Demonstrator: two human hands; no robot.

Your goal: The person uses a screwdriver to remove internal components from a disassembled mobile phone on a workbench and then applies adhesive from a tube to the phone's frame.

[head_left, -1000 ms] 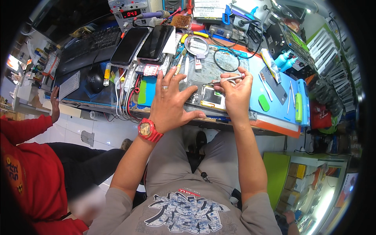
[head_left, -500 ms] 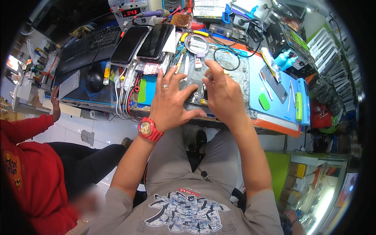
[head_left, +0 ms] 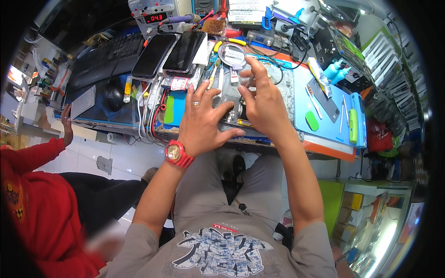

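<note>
An opened phone [head_left: 234,112], with bare inner parts showing, lies near the front edge of the grey work mat [head_left: 286,92]. Spread around its left side is my left hand [head_left: 204,118], with thumb and index finger at the phone's edge and the other fingers stretched out over the bench. My right hand [head_left: 266,104] is raised over the phone's right part. Its thumb and fingers are drawn together, partly around something thin and dark that I cannot make out. The right hand hides much of the phone's right side.
Two dark phones [head_left: 185,52] lie behind my left hand, beside a toothbrush [head_left: 213,74] and a coiled cable [head_left: 232,54]. At right, a blue mat [head_left: 303,104] bears slim tools and a grey phone back [head_left: 324,99]. A person in a red sleeve [head_left: 39,153] sits at left.
My right hand has shifted slightly left and up, its index finger stretched further forward. My left hand stays nearly in place at the opened phone.
</note>
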